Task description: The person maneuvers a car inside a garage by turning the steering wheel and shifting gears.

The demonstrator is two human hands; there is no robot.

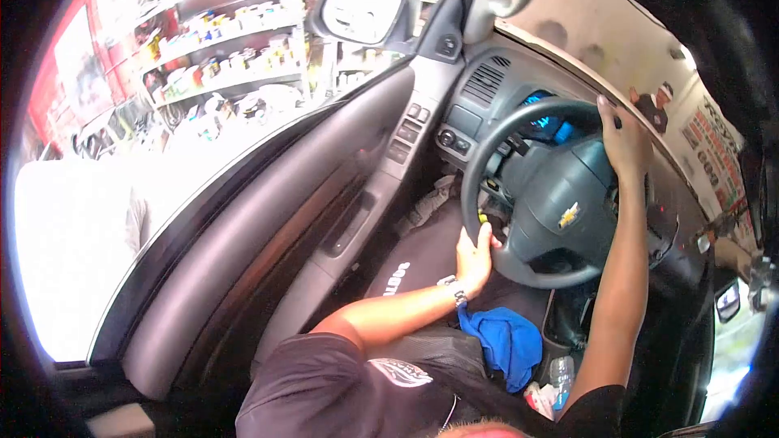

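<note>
A black steering wheel [531,272] with a gold bow-tie emblem stands in front of me. My left hand [474,261] is closed around the rim at its lower left, thumb lying along it. On the upper right of the rim rests my right hand [626,144], its fingers curled over and partly hidden behind the wheel. Behind the wheel, the instrument cluster [542,117] glows blue. A metal watch [458,290] is on my left wrist. On my lap, below that wrist, lies a crumpled blue cloth [507,347].
The driver's door [268,231] is on my left, with window switches [410,131] and a side mirror [363,15]. Outside are shelves [223,73] of bottles and cans. A clear plastic bottle [561,375] sits by my right side. Another person [654,107] is beyond the windshield.
</note>
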